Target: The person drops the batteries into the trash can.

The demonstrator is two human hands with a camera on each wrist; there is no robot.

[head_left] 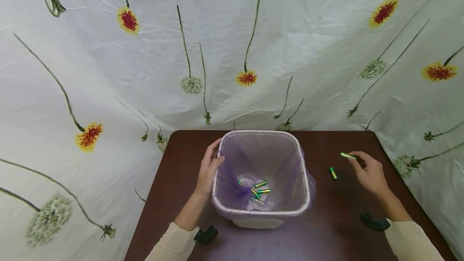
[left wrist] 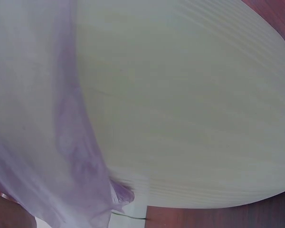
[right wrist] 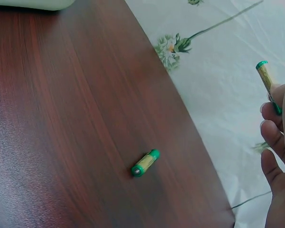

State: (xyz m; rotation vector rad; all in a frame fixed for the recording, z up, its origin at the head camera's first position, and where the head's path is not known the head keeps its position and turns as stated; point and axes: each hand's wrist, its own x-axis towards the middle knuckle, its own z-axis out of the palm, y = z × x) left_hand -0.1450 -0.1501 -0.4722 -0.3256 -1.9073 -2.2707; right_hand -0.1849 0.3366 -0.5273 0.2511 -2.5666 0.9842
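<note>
A white bin (head_left: 268,214) lined with a thin purple bag (head_left: 232,172) stands on the table. My left hand (head_left: 208,172) holds its left rim, thumb over the edge and fingers along the outside; in the left wrist view the bin wall (left wrist: 180,104) and bag fill most of the picture. Several green and gold batteries (head_left: 264,191) lie at the bottom of the bin. To the right, my right hand (head_left: 371,174) pinches a battery (right wrist: 265,78) between thumb and fingertips above the table. Another battery (right wrist: 145,163) lies on the wood, just left of that hand.
The dark brown table (head_left: 337,220) has its back edge against a white flowered cloth (head_left: 224,43), which also hangs along both sides. Black bands (head_left: 375,222) are on both wrists. The bag's edge (head_left: 310,184) hangs loosely over the bin's right side.
</note>
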